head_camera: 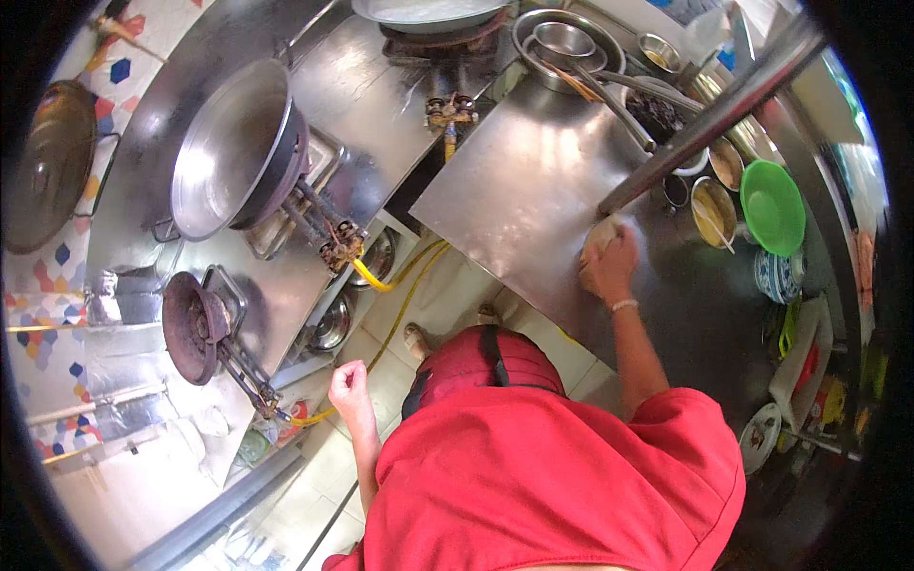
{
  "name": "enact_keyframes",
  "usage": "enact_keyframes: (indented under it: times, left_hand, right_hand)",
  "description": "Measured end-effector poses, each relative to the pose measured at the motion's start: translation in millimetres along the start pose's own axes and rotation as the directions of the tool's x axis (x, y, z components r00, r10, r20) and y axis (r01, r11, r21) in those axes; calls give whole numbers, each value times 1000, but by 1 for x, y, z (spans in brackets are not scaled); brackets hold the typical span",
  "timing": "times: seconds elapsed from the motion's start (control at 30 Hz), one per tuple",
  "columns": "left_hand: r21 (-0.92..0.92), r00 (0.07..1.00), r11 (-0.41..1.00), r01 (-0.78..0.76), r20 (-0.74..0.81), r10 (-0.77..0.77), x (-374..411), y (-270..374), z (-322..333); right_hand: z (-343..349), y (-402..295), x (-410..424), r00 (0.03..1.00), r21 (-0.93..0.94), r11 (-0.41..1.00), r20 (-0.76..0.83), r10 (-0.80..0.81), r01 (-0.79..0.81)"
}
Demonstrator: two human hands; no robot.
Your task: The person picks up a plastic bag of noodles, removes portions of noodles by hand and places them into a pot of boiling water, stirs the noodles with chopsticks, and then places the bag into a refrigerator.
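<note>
My right hand point(615, 263) presses a bunched pale cloth point(598, 239) against the stainless steel tabletop point(514, 185), close to the foot of a metal post point(707, 121). Its fingers are curled over the cloth, and much of the cloth is hidden beneath them. Away from any surface, over the tiled floor, my left hand point(350, 385) is held in a loose fist, and nothing shows in it. Left of that hand is a bare gas burner point(196, 328) on the steel stove counter.
A large wok point(232, 150) sits tilted on a burner at left. Nested steel bowls point(564, 39) with ladles stand at the table's far corner. Along its right side are a bowl of yellow liquid point(714, 214), a green plastic basket point(772, 207) and patterned bowls point(777, 277). A yellow gas hose point(400, 328) crosses the floor.
</note>
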State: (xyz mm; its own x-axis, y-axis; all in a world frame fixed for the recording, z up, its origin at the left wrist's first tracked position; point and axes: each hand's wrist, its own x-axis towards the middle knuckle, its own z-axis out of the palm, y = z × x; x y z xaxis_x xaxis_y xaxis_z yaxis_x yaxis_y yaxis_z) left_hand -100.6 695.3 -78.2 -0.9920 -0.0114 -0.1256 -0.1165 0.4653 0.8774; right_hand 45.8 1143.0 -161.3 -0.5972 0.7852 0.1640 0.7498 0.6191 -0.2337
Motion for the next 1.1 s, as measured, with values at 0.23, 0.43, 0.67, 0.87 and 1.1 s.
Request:
enact_keyframes:
  times: [0.23,0.43,0.67,0.87,1.1]
  left_hand:
    - [-83,1000,996,16,-3,-16,-4,-12,0]
    - [-19,994,993,113,12,-113,-6,-11,-14]
    - [1,982,985,170,-86,-170,-6,-35,-54]
    - [44,956,960,275,-114,-269,6,-63,-88]
    - [79,969,965,248,-32,-247,58,-89,-119]
  right_hand:
    - [10,-135,-33,918,366,856,13,-396,364]
    - [77,-222,45,791,414,715,-21,-611,563]
    - [82,-372,132,907,782,550,-47,-419,294]
    - [110,-427,113,749,431,772,271,-605,467]
    - [148,-425,122,390,613,448,237,-890,650]
